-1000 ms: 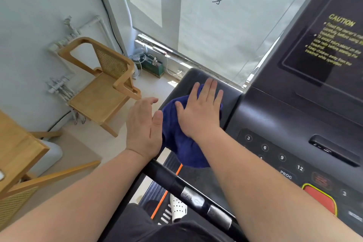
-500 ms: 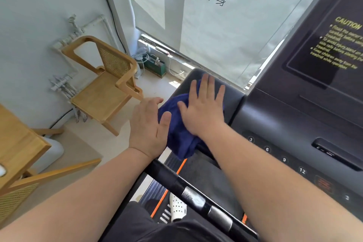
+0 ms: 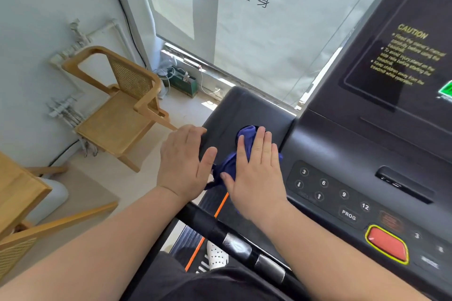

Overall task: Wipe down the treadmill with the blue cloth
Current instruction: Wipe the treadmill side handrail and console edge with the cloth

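Observation:
The black treadmill console (image 3: 354, 144) fills the right half of the view. Its left tray (image 3: 234, 110) has a round cup recess. The blue cloth (image 3: 245, 138) is bunched there, partly pushed into the recess, with a tail hanging off the tray's near edge. My right hand (image 3: 254, 168) lies flat on the cloth with straight fingers, pressing it down. My left hand (image 3: 183, 161) rests flat on the tray's left edge, thumb toward the cloth, holding nothing.
A black handlebar (image 3: 234, 242) with metal sensor plates crosses below my wrists. Number keys and a red stop button (image 3: 386, 244) sit to the right. A wooden chair (image 3: 117, 110) stands by the wall at left; a wooden table edge (image 3: 17, 193) is nearer.
My right hand has slid the cloth rightward and back across the tray toward the cup recess, and the cloth is now more bunched. My left hand stayed at the tray's left edge.

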